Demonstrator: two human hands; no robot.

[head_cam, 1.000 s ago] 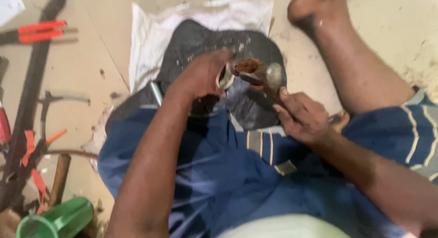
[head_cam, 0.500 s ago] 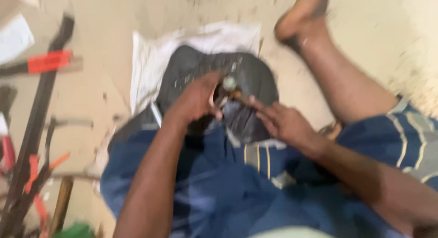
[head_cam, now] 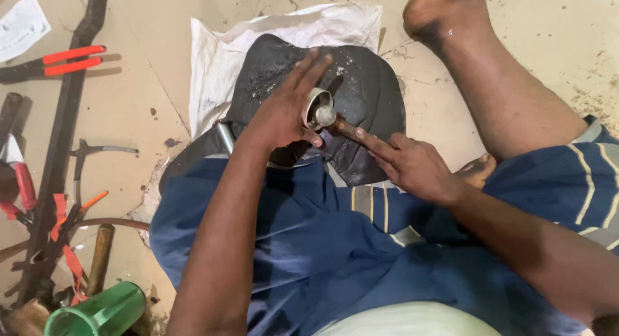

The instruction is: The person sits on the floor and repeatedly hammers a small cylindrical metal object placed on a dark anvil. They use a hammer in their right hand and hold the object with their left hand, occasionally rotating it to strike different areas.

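Observation:
I sit on the floor with a dark round rubber-like piece (head_cam: 361,85) lying over a white sack (head_cam: 219,59) in front of me. My left hand (head_cam: 284,114) holds a small pale metal ring (head_cam: 314,107) upright against the dark piece, fingers stretched forward. My right hand (head_cam: 406,165) grips the wooden handle of a small hammer, index finger laid along it. The hammer's round metal head (head_cam: 325,115) sits inside the ring's opening.
My bare leg and foot (head_cam: 471,59) stretch out at the right. Along the left floor lie red-handled pliers (head_cam: 58,60), a long dark metal bar (head_cam: 61,149), other hand tools, a wooden handle (head_cam: 100,259) and a green plastic cup (head_cam: 97,313).
My right hand has brought the hammer from beside the ring down into it. The left hand's fingers have straightened. The view has shifted slightly.

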